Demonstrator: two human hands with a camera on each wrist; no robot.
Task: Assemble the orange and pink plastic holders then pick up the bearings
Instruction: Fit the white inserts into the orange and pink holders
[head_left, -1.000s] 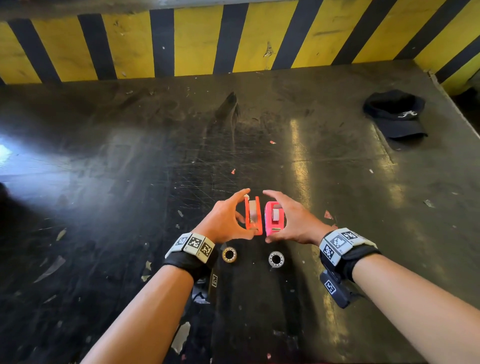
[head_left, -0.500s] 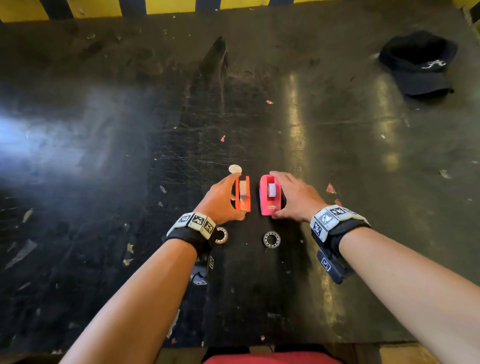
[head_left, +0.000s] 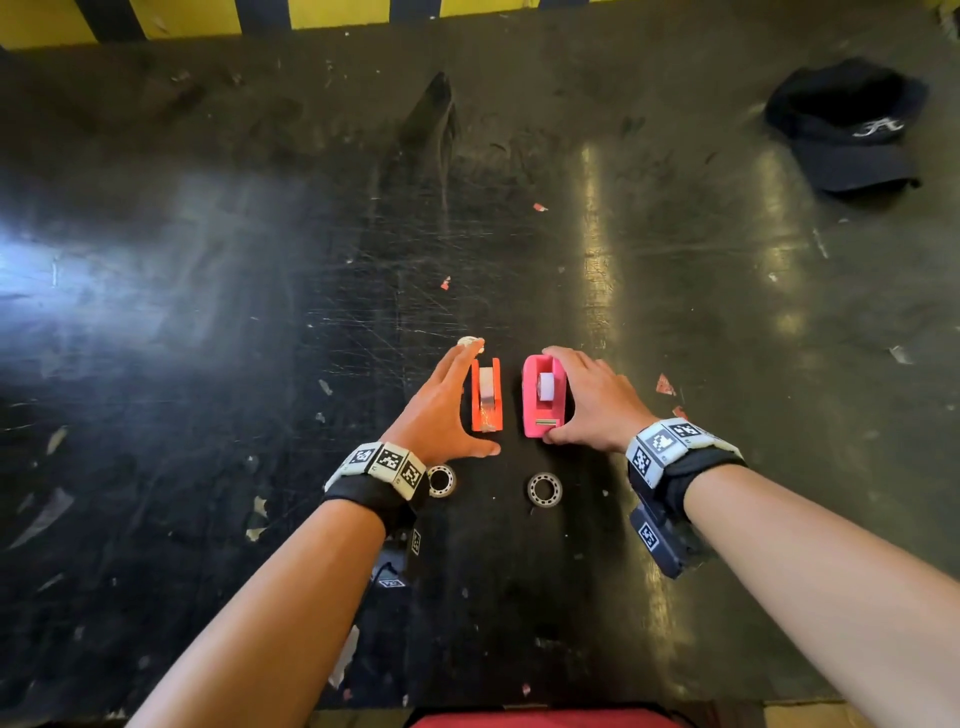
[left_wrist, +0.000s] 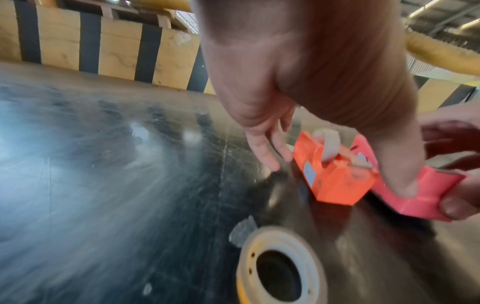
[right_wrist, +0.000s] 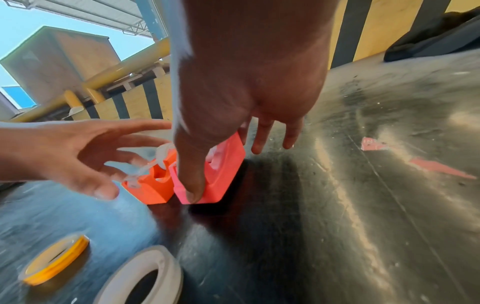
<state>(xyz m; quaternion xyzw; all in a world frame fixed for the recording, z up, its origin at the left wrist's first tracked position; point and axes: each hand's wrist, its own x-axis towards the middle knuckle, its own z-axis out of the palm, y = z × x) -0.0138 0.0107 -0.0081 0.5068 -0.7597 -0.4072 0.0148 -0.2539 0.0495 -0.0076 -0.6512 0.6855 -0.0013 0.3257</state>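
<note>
The orange holder (head_left: 487, 395) and the pink holder (head_left: 544, 397) stand side by side on the black table, a narrow gap between them, each with a tape roll in it. My left hand (head_left: 460, 405) lies open beside the orange holder (left_wrist: 335, 179), fingers straight, thumb stretched across its near end. My right hand (head_left: 576, 400) pinches the pink holder (right_wrist: 221, 176) between the thumb at its near end and the fingers at its far end. Two metal bearings (head_left: 441, 480) (head_left: 544, 489) lie flat just behind my wrists.
A dark cap (head_left: 852, 130) lies at the far right. A small pale disc (head_left: 470, 341) sits at my left fingertips. Red scraps (head_left: 665, 384) and paper bits litter the scratched table (head_left: 260, 312). A yellow and black striped wall (head_left: 363, 10) closes the back.
Both holders went from raised in my hands to standing on the table, a little farther apart. My left hand has let go of the orange holder and straightened its fingers.
</note>
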